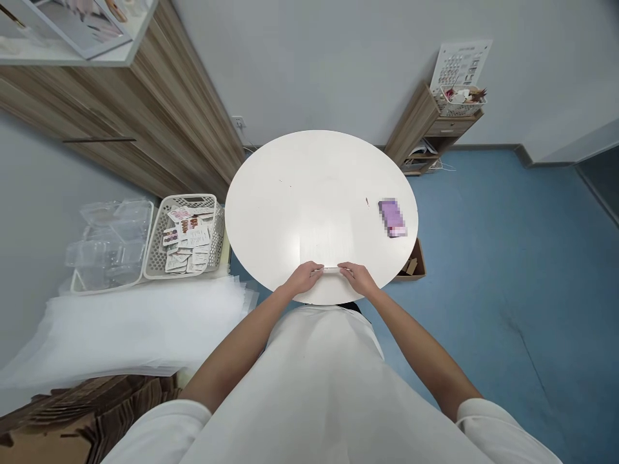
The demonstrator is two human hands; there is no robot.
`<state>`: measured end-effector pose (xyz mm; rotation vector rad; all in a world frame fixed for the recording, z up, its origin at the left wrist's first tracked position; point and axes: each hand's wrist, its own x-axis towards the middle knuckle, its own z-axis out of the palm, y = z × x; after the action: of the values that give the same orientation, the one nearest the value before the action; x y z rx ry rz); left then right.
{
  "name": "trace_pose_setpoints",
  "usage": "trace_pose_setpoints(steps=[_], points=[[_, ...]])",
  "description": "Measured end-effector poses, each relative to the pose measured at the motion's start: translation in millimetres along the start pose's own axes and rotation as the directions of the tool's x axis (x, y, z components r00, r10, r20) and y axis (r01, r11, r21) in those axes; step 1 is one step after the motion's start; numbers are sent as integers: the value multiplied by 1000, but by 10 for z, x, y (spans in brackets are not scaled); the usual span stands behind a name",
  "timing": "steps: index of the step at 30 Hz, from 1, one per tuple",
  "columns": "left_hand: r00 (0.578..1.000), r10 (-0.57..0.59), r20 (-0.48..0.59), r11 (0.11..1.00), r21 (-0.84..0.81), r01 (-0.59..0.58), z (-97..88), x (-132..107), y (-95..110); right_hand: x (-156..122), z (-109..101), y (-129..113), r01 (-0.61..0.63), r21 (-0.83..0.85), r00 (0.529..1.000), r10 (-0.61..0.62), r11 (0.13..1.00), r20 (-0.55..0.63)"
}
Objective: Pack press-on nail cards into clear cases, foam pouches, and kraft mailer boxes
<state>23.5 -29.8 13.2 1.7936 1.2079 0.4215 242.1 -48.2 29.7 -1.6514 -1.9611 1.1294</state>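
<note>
A thin, translucent white sheet (327, 235) lies flat on the white oval table (271, 193), hard to tell from the tabletop. Along its near edge runs a narrow white folded or rolled strip (331, 270). My left hand (305, 277) closes its fingers on the strip's left end. At the right end, my right hand (358, 277) pinches it the same way. Both hands rest low over the table's near edge, a short gap apart. Whether anything is wrapped inside the strip I cannot tell.
A blurred purple item (391, 216) lies at the table's right. On the left stand a white basket of printed cards (186, 238), clear plastic boxes (113, 241), a stack of translucent sheets (130, 328) and flat cardboard (87, 419). A cardboard box (418, 261) sits below right.
</note>
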Motion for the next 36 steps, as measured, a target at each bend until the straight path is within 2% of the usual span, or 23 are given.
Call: trace_pose_setpoints(steps=[5,9,11,12,14,15,16,17,19,20,22,25,27,29,31,32,34,36], points=[[976,-177,127,963,-182,198,-129,289,-65,362,-90,35,-121,100,992,116,988,53],[942,-315,112,922,-197,332,-137,418,-151,605,-70,118,-189,84,980,183,978,79],[934,-358,17,930,-87,358,-119,421,-160,677,-49,154,-198,84,977,190,977,96],[930,-360,-76,933,-5,361,-106,409,-150,703,-40,168,-204,85,975,195,975,106],[918,-272,-288,925,186,332,-71,365,-103,741,-26,185,-224,72,969,213,972,127],[922,-177,-344,917,283,281,-48,339,-70,755,-20,190,-236,57,964,226,970,136],[938,-65,-341,904,378,200,-21,315,-37,768,-15,192,-246,40,960,238,968,144],[958,39,-284,881,463,101,9,296,-7,780,-11,193,-253,23,957,246,967,150],[981,167,-101,817,571,-81,74,277,29,795,-6,197,-257,5,953,253,966,165],[983,182,-30,792,597,-128,106,276,32,797,-5,201,-254,2,954,250,967,167],[988,150,25,769,626,-133,159,287,14,783,-10,212,-244,-4,962,242,970,126],[994,102,35,773,626,-102,198,303,-32,703,-25,212,-229,-109,971,220,967,-88],[995,93,47,786,610,-102,196,305,-48,620,-18,182,-170,-233,970,121,958,-211],[995,81,62,801,590,-102,182,304,-44,531,21,136,-3,-325,986,-51,946,-159],[996,66,68,815,572,-93,168,304,-27,451,97,96,176,-343,982,-187,923,2],[996,58,68,821,565,-86,163,303,-17,416,144,85,221,-345,975,-212,912,65],[996,49,69,828,554,-79,155,296,2,354,240,86,232,-366,972,-201,901,122],[995,53,81,834,545,-89,146,274,15,295,317,103,210,-388,977,-174,898,125]])
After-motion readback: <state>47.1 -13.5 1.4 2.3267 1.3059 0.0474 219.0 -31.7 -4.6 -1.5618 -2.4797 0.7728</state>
